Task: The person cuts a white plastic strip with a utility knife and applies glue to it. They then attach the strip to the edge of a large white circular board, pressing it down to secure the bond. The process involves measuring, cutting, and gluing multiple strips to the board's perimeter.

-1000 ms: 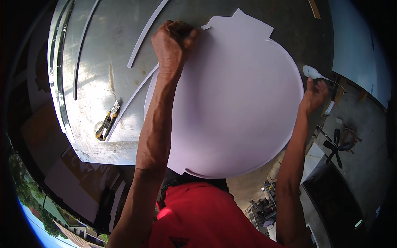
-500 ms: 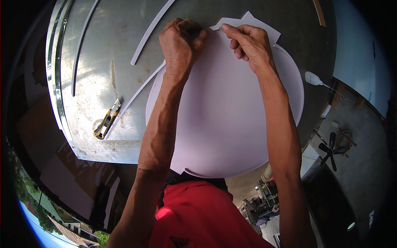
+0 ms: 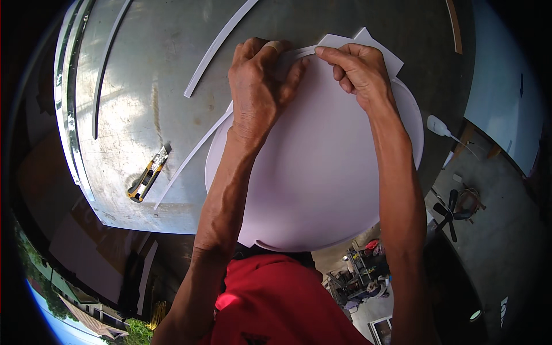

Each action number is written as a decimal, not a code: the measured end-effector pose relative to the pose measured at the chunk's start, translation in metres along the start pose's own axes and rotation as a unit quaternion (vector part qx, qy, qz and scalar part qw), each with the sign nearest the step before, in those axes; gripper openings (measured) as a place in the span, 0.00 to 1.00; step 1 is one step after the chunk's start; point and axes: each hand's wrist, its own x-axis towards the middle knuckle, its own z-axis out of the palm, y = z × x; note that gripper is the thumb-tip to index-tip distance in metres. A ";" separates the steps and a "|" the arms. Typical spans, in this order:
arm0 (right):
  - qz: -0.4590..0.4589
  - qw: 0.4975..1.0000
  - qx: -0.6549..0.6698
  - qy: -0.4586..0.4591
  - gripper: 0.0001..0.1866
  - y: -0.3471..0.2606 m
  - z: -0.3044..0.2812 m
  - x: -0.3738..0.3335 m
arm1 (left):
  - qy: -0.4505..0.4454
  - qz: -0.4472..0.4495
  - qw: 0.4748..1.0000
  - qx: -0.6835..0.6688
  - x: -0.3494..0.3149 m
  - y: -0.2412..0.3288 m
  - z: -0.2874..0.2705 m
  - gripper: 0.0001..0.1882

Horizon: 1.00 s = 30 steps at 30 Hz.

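Observation:
A large rounded white panel (image 3: pixel 316 155) with a raised rim and a zigzag corner at its far side lies before me. Along its far edge runs a thin white strip (image 3: pixel 305 52), whose loose tail passes my left wrist toward the near left. My right hand (image 3: pixel 362 75) pinches the strip between thumb and forefinger beside the zigzag corner. Curled over the same strip at the far edge is my left hand (image 3: pixel 259 86), its thumb lying along the panel side; its other fingertips are partly hidden.
A yellow and black utility knife (image 3: pixel 148 174) lies left on the metal table (image 3: pixel 132 115), near the strip's tail. Two more narrow strips lie farther off, one white (image 3: pixel 218 49), one greyish (image 3: pixel 106 75). At the right are a white bottle with a thin nozzle (image 3: pixel 438 125) and a black fan blade (image 3: pixel 451 214).
The left thumb has spread from its fingers, and more strip shows between my hands. The strip's tail end has drawn away from the knife. The whole view has shifted slightly.

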 end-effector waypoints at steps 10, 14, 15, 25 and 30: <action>0.000 1.000 -0.016 0.023 0.17 0.001 0.002 -0.003 | 0.020 0.058 0.995 0.076 -0.033 -0.017 -0.033 0.12; 0.007 1.000 -0.016 0.026 0.16 0.003 0.000 -0.001 | 0.000 0.063 0.995 0.071 -0.030 -0.021 -0.036 0.11; 0.011 0.999 -0.017 0.027 0.16 0.003 0.000 -0.001 | -0.006 0.064 0.995 0.071 -0.028 -0.022 -0.036 0.11; 0.026 0.999 0.004 0.024 0.16 -0.005 0.003 -0.004 | -0.070 0.071 0.994 0.036 -0.011 -0.022 -0.038 0.12; 0.022 1.000 0.000 0.022 0.15 -0.002 0.003 -0.003 | -0.060 0.031 0.998 0.020 -0.012 -0.017 -0.035 0.11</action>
